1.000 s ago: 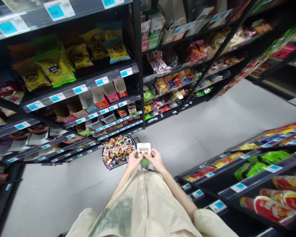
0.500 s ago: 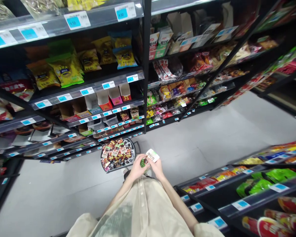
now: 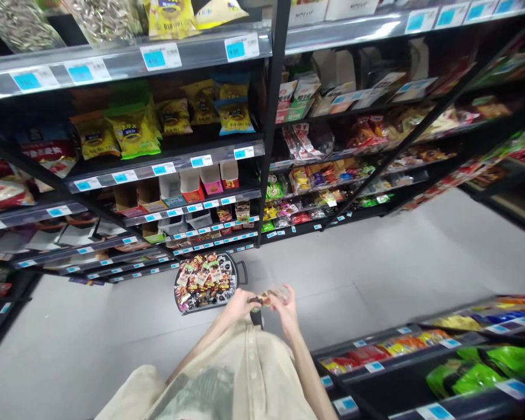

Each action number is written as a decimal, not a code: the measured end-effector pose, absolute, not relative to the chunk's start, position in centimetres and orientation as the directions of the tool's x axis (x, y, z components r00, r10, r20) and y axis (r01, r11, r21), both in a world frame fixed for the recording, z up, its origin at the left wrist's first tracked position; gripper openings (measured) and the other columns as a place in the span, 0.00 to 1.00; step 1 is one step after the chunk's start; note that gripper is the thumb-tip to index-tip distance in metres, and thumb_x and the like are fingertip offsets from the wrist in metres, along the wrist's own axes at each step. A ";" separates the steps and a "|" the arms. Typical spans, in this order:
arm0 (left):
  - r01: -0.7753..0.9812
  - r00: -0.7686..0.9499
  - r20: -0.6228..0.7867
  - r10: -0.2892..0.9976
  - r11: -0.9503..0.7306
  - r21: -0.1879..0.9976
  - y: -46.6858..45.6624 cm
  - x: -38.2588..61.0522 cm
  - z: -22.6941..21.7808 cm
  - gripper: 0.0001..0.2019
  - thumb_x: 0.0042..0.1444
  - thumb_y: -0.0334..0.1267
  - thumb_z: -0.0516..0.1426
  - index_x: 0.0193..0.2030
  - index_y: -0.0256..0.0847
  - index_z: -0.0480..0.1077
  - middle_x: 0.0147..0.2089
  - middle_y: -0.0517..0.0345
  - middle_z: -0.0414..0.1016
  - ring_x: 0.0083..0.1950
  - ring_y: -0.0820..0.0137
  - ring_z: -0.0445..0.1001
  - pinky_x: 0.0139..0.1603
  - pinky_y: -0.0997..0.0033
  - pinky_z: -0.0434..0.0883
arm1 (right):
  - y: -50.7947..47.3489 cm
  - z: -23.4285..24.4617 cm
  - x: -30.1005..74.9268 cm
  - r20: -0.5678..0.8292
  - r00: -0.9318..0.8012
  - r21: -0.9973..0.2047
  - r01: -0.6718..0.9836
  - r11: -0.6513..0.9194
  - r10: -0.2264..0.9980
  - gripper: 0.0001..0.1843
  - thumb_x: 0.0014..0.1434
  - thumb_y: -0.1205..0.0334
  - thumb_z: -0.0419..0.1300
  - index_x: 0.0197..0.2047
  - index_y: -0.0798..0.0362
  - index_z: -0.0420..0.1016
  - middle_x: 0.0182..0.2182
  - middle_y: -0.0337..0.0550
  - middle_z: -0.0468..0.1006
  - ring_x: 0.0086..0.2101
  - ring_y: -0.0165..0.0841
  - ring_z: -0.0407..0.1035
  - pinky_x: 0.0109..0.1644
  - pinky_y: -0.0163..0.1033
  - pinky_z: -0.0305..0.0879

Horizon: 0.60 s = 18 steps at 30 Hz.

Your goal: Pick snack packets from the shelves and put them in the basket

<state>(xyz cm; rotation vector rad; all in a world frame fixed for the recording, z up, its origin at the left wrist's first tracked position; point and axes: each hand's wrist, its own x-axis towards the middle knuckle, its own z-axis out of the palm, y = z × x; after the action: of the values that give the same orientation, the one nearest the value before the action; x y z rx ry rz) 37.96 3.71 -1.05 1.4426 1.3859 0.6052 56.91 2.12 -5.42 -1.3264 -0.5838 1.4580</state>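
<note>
Close in front of my body, both hands hold a small snack packet (image 3: 262,299). Brownish colours show on it, with a pale, see-through part toward the right; blur hides any print. My left hand (image 3: 239,304) pinches its left end, and my right hand (image 3: 287,309) grips the right side with the fingers curled. Left of my hands, a dark basket with a handle (image 3: 242,272) stands on the floor. Loose small packets (image 3: 206,279) with dark, red and white wrappers fill it.
Shelves with yellow snack bags (image 3: 133,131) and open boxes (image 3: 192,188) rise ahead on the left. Sweets in bins (image 3: 315,181) line the shelf beyond a black post (image 3: 269,116). At lower right, another shelf holds green bags (image 3: 481,368). Grey floor (image 3: 324,274) runs between.
The white face with dark print on the held packet has turned out of view. My hands have shifted slightly down, the right one rightward, and the camera view has tilted.
</note>
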 end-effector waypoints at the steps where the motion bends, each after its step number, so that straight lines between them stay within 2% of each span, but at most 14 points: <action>1: 0.496 0.239 -0.282 0.929 0.133 0.858 4.4 37.9 -1.1 0.09 0.47 0.43 0.68 0.25 0.40 0.81 0.21 0.61 0.77 0.26 0.67 0.73 0.32 0.74 0.66 | 2.5 -5.4 57.7 -0.425 0.140 -0.874 -0.319 -0.366 0.894 0.47 0.44 0.48 0.76 0.63 0.45 0.60 0.37 0.42 0.82 0.19 0.29 0.69 0.20 0.35 0.67; 3: 0.604 0.292 -0.273 0.916 0.044 0.796 6.0 37.8 -1.4 0.09 0.45 0.44 0.69 0.28 0.41 0.82 0.24 0.60 0.79 0.28 0.66 0.74 0.31 0.74 0.64 | 3.4 -5.4 59.3 -0.425 0.057 -0.889 -0.213 -0.405 0.903 0.42 0.47 0.46 0.74 0.61 0.48 0.66 0.34 0.42 0.82 0.14 0.26 0.63 0.15 0.34 0.60; 6: 0.622 0.262 -0.234 0.936 0.022 0.783 8.1 38.2 -2.7 0.19 0.38 0.44 0.73 0.39 0.44 0.84 0.31 0.59 0.82 0.32 0.63 0.78 0.34 0.73 0.66 | 4.9 -5.2 61.4 -0.445 -0.175 -0.887 -0.049 -0.459 0.878 0.27 0.52 0.41 0.70 0.46 0.53 0.78 0.29 0.44 0.82 0.14 0.30 0.67 0.15 0.36 0.61; 9: 0.571 0.235 -0.239 0.942 0.065 0.819 10.1 39.0 -4.7 0.28 0.33 0.42 0.75 0.47 0.45 0.82 0.35 0.57 0.83 0.34 0.62 0.78 0.37 0.71 0.69 | 7.3 -5.1 62.6 -0.496 -0.310 -0.864 0.077 -0.498 0.811 0.25 0.54 0.39 0.67 0.40 0.54 0.80 0.22 0.43 0.80 0.15 0.35 0.72 0.17 0.36 0.65; 12: 0.488 0.201 -0.298 0.933 0.168 0.856 12.5 39.7 -7.0 0.34 0.31 0.42 0.76 0.51 0.43 0.80 0.36 0.57 0.82 0.36 0.61 0.79 0.43 0.67 0.72 | 10.6 -5.3 62.9 -0.503 -0.362 -0.864 0.173 -0.474 0.785 0.25 0.55 0.39 0.66 0.42 0.54 0.80 0.24 0.42 0.81 0.16 0.34 0.72 0.18 0.36 0.67; 15: 0.195 0.132 -0.332 0.934 0.304 0.932 16.1 40.4 -9.4 0.34 0.36 0.43 0.75 0.54 0.41 0.77 0.43 0.52 0.82 0.44 0.60 0.80 0.50 0.63 0.74 | 14.8 -5.8 62.6 -0.484 -0.335 -0.874 0.238 -0.424 0.809 0.25 0.56 0.38 0.65 0.44 0.53 0.78 0.27 0.41 0.81 0.16 0.34 0.72 0.18 0.36 0.67; 18: -0.200 -0.127 -0.415 0.901 0.387 0.900 21.4 40.9 -11.2 0.31 0.45 0.45 0.72 0.56 0.41 0.72 0.49 0.50 0.79 0.45 0.64 0.80 0.48 0.64 0.75 | 19.2 -5.9 62.5 -0.411 -0.262 -0.894 0.305 -0.329 0.873 0.25 0.59 0.36 0.62 0.40 0.52 0.77 0.30 0.42 0.80 0.18 0.36 0.75 0.19 0.38 0.70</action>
<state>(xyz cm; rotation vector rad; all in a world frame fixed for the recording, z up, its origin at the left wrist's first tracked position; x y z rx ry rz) 40.85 21.41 -11.18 0.6935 1.3685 1.0864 62.48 19.22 -5.89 -1.5288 -1.4439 1.6260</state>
